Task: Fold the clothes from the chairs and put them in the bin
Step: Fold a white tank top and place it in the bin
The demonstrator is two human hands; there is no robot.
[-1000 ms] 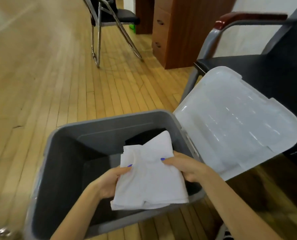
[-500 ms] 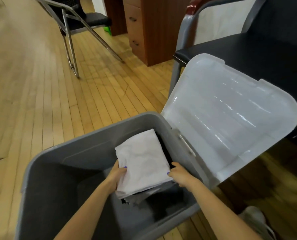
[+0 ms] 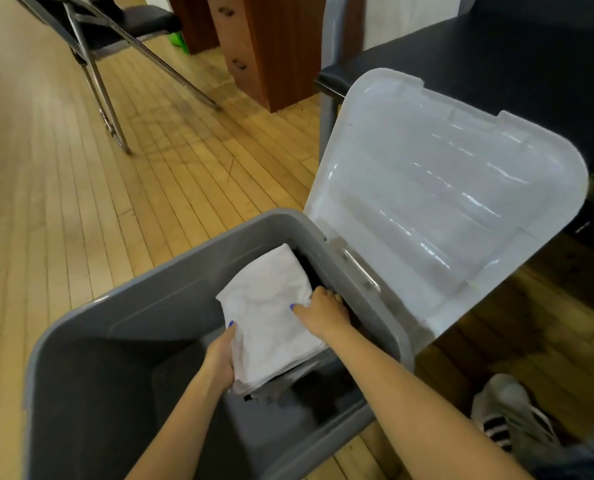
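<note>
A folded white garment [image 3: 271,317] lies inside the grey bin [image 3: 170,292], on top of darker folded clothes [image 3: 278,389] against the bin's right wall. My left hand [image 3: 223,355] grips the garment's near left edge, thumb on top. My right hand [image 3: 323,310] holds its right edge, thumb on the cloth and fingers tucked down between the garment and the bin wall. Both forearms reach down into the bin.
The bin's translucent white lid [image 3: 441,199] stands open to the right, leaning on a dark armchair [image 3: 496,64]. A folding metal chair [image 3: 108,46] stands at the back left on the wooden floor. A wooden cabinet [image 3: 260,46] is behind. My white striped shoe [image 3: 510,414] is at the lower right.
The white garment went from above the bin's rim down into the bin, onto the darker clothes. Both hands followed it down and still hold its edges.
</note>
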